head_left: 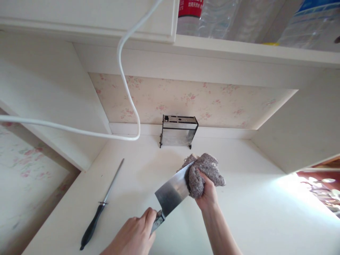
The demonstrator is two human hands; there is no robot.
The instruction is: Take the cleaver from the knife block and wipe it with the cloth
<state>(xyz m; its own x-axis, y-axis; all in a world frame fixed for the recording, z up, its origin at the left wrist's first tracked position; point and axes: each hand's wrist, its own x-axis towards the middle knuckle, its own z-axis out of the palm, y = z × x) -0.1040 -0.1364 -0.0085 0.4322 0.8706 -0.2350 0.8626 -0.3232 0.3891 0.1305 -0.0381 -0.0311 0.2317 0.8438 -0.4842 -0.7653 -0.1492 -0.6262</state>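
Observation:
My left hand (134, 232) grips the handle of a wide steel cleaver (172, 193), whose blade points up and to the right. My right hand (206, 193) clutches a bunched grey cloth (204, 171) pressed against the far end of the blade. Both hands hover low over the white counter (239, 219), near its front.
A sharpening steel with a black handle (102, 205) lies on the counter to the left. A metal knife rack (178, 131) stands against the floral back wall. A white cable (124, 71) hangs from above. Plastic bottles (212, 17) sit on the upper shelf.

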